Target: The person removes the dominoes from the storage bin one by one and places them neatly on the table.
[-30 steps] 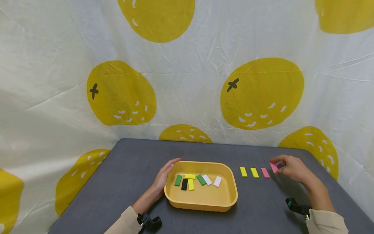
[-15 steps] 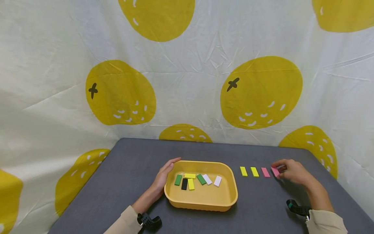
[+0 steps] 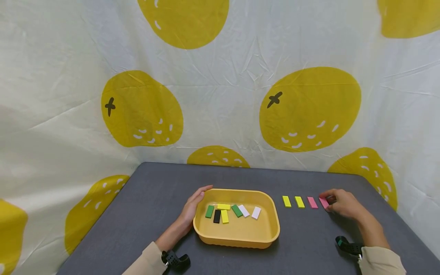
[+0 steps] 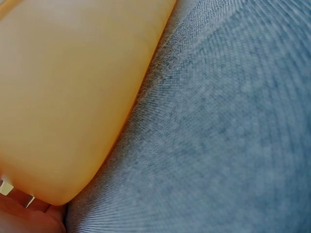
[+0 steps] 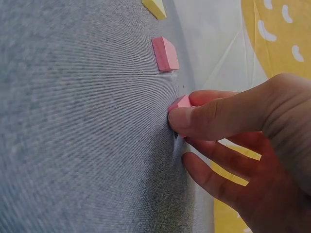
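My right hand [image 3: 345,203] pinches a pink domino-like block [image 3: 323,203] between thumb and fingers, and the block lies flat on the table at the right end of a row. To its left lie another pink block [image 3: 312,203] and two yellow blocks, one nearer [image 3: 300,202] and one farther off [image 3: 287,201]. My left hand [image 3: 191,208] holds the left side of a yellow plastic tub [image 3: 240,240], thumb side at the rim; its fingers are partly hidden behind the wall. In the right wrist view the pinched pink block [image 5: 181,103] is mostly covered by the thumb.
Inside the tub lie green blocks [image 3: 209,211], a black block [image 3: 217,216], yellow blocks [image 3: 224,217] and white blocks [image 3: 256,213]. The grey table [image 3: 165,183] ends at a white curtain [image 3: 220,114] with yellow fruit prints.
My right hand has lowered the pink block from a tilted stance to flat on the table, beside the other pink one. The left hand and tub have stayed put.
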### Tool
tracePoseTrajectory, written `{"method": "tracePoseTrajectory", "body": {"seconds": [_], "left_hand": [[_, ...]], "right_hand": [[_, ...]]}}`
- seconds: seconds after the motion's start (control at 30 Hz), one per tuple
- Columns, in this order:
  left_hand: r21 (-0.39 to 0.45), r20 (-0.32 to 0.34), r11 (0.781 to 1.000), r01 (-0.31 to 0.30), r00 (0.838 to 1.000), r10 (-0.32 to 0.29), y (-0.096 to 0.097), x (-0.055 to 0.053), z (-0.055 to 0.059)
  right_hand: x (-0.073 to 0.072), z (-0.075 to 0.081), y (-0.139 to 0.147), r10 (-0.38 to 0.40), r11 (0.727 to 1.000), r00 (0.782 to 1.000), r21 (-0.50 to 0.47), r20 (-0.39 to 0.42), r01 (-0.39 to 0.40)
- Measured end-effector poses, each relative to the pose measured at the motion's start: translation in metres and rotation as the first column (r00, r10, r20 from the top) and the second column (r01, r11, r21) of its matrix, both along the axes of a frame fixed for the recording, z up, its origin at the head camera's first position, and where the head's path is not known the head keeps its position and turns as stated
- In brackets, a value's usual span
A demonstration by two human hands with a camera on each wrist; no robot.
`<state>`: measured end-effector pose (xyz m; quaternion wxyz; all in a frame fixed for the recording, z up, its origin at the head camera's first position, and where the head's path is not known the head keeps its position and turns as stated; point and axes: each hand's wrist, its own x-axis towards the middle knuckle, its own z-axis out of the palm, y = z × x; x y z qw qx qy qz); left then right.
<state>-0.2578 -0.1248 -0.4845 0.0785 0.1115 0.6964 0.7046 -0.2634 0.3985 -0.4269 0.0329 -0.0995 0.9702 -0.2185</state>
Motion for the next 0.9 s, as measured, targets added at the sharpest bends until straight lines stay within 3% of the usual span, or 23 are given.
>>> {"method": "tracePoseTrajectory", "body": {"seconds": [0.2, 0.9], "left_hand": [[0.005, 0.003, 1.000, -0.002, 1.000, 0.002, 0.0005, -0.0008, -0.0006], [0.000, -0.006, 1.000, 0.005, 1.000, -0.005, 0.0000, -0.0010, -0.0008]], "right_hand": [[-0.0007, -0.0018, -0.0013, -0.008, 1.000, 1.000, 0.012, -0.019, 0.009], [-0.0023, 0.0000, -0.0025, -0.021, 1.000, 0.997, -0.016, 0.068, 0.022]]}}
